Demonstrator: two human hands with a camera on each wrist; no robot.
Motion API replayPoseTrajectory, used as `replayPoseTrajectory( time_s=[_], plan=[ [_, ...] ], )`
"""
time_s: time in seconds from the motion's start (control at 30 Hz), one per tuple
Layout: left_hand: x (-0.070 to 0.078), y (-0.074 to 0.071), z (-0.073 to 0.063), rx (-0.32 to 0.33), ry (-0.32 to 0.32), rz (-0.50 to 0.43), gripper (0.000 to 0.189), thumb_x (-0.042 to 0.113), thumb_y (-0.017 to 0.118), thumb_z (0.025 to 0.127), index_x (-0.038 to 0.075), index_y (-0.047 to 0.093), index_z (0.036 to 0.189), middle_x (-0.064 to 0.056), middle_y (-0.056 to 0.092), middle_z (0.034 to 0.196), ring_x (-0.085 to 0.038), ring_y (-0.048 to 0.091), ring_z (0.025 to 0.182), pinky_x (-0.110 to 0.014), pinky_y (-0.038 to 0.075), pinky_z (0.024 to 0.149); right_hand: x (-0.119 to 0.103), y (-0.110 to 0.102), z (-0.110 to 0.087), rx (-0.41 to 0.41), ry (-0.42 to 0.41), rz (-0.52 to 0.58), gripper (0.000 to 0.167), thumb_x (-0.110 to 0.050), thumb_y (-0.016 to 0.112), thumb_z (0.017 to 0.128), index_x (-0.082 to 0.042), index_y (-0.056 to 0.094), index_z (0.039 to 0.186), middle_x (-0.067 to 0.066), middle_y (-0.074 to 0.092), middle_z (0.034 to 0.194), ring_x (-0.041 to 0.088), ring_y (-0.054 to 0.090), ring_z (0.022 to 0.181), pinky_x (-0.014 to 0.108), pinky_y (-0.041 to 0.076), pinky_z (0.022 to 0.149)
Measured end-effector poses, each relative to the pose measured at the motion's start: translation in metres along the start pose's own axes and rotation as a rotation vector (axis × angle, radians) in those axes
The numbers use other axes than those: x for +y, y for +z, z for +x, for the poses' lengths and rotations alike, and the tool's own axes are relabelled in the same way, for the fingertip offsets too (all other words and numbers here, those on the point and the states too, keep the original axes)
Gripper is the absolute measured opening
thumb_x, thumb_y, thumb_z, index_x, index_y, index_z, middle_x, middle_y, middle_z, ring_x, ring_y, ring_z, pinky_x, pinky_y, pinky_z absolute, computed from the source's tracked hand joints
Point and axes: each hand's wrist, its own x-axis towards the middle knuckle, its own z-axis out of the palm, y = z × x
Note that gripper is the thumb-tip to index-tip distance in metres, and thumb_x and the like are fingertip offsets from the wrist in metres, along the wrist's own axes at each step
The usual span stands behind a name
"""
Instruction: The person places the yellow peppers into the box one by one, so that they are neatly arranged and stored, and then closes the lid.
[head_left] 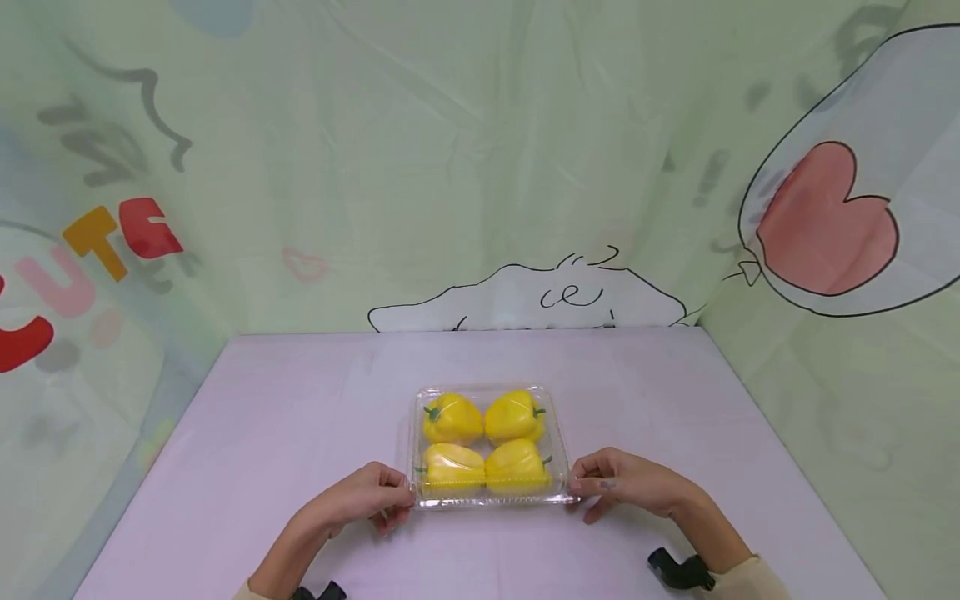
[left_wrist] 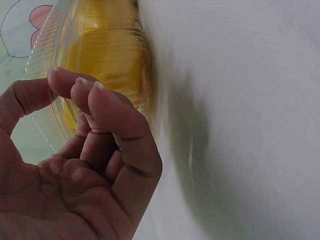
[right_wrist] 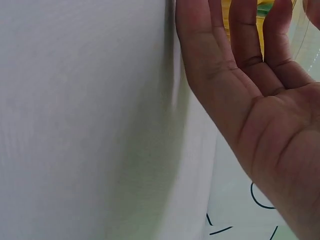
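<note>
A clear plastic clamshell box (head_left: 495, 502) lies on the table with its lid down. Through the lid show several yellow bell peppers (head_left: 516, 463) with green stems, set in two rows. At the box's near left corner my left hand (head_left: 366, 497) pinches the rim between thumb and index finger. The left wrist view shows that hand's other fingers (left_wrist: 125, 125) curled beside the box wall. My right hand (head_left: 632, 483) pinches the near right corner between thumb and fingers. In the right wrist view, the right hand (right_wrist: 270, 100) covers most of the box.
A pale cloth covers the table (head_left: 300, 408). Printed fabric walls (head_left: 450, 167) stand behind it and on both sides. Black wrist camera mounts (head_left: 681, 571) show below the hands, near the sleeves.
</note>
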Motion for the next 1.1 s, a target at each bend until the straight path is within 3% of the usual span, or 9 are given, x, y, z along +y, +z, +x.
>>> replayPoseTrajectory(
  time_s=[0.4,0.87,1.1],
  plan=[
    [0.003,0.0,-0.0018,-0.008,0.009,-0.01,0.018,0.017,0.061,0.095,0.008,0.064,0.079,0.004,0.058,0.066,-0.011,0.051,0.06,-0.023,0.046,0.057,-0.0017,0.0032,0.0005,0.017,0.017,0.013,0.041,-0.02,0.061,0.107,0.02,0.063,0.114,0.011,0.077,0.107,0.021,0.072,0.1,0.04,0.066,0.089],
    [0.0057,-0.0013,-0.0031,-0.01,0.012,-0.017,0.019,0.017,0.063,0.096,0.009,0.064,0.079,0.004,0.058,0.066,-0.011,0.051,0.061,-0.023,0.045,0.058,-0.0014,0.0051,0.0018,0.043,0.011,-0.019,0.035,-0.019,0.063,0.105,0.015,0.071,0.112,0.026,0.077,0.111,0.022,0.074,0.1,0.041,0.066,0.089],
    [0.0036,-0.0011,-0.002,-0.014,0.019,-0.022,0.018,0.016,0.064,0.095,0.009,0.064,0.079,0.004,0.059,0.066,-0.011,0.051,0.061,-0.022,0.045,0.058,-0.002,0.0044,0.0008,0.033,0.003,-0.017,0.035,-0.018,0.063,0.105,0.015,0.071,0.113,0.027,0.077,0.112,0.021,0.074,0.099,0.041,0.066,0.089]
  ],
)
